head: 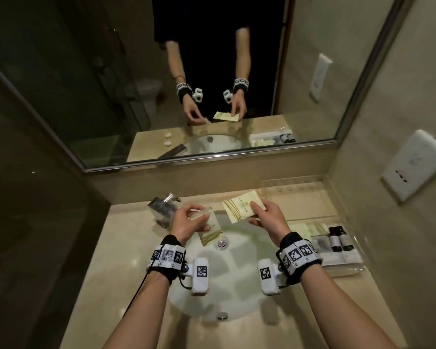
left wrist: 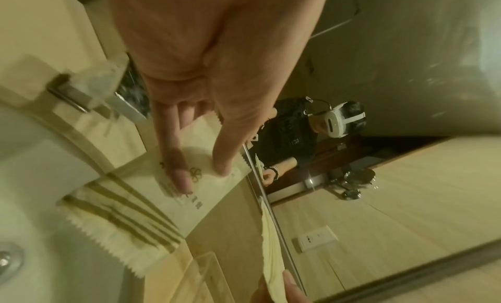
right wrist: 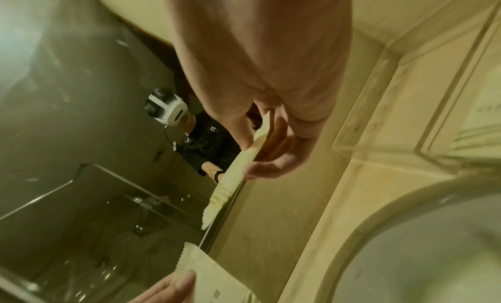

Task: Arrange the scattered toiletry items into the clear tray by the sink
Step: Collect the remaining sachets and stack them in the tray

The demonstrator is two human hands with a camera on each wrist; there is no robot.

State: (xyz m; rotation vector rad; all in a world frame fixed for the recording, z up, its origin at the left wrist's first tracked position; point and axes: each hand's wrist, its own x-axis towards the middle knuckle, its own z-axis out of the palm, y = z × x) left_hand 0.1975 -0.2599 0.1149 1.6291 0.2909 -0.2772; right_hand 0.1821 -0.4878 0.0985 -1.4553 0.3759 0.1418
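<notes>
Over the sink, my left hand (head: 198, 215) pinches a cream sachet with gold stripes (head: 210, 231) between thumb and fingers; the same left hand (left wrist: 200, 175) and striped sachet (left wrist: 130, 213) show close up in the left wrist view. My right hand (head: 257, 213) pinches a second cream sachet (head: 241, 207), held level above the basin's far rim. In the right wrist view this second sachet (right wrist: 230, 179) appears edge-on in my right hand (right wrist: 252, 155). The clear tray (head: 347, 269) lies on the counter to the right, holding two dark bottles (head: 339, 239) and pale sachets (head: 303, 229).
A white sink basin (head: 232, 285) with a metal drain (head: 222, 243) lies below both hands. The chrome faucet (head: 163, 207) stands at the back left. A second clear holder (head: 300, 188) sits against the back wall. A wall socket (head: 417, 165) is at the right, a mirror (head: 61, 84) ahead.
</notes>
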